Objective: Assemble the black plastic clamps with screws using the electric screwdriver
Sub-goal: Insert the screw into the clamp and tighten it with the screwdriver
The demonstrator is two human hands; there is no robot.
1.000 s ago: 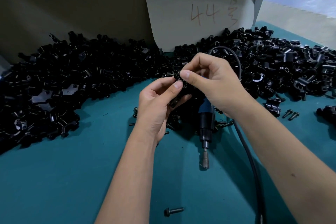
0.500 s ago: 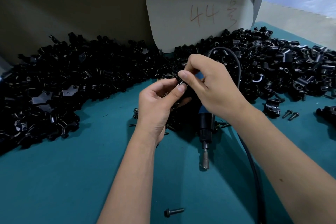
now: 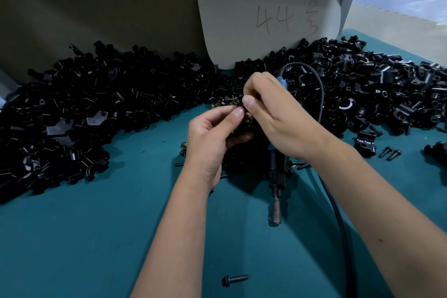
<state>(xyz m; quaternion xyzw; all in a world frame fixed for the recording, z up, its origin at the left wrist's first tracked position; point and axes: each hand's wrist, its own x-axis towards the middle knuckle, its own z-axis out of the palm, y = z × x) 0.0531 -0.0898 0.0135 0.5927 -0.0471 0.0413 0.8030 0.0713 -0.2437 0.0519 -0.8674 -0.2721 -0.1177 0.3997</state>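
The right hand (image 3: 278,118) has dipped slightly (thumb now meeting the left thumb).

Black plastic with a slight gloss is seen in the heaped clamps (image 3: 101,113), catching small highlights. The table (image 3: 72,237) is covered in a smooth, matt teal mat. A dull metal tip is shown on the screwdriver (image 3: 276,214) (its body dark, matt plastic). At 12 o'clock, a matt paper card (image 3: 268,12) is propped.
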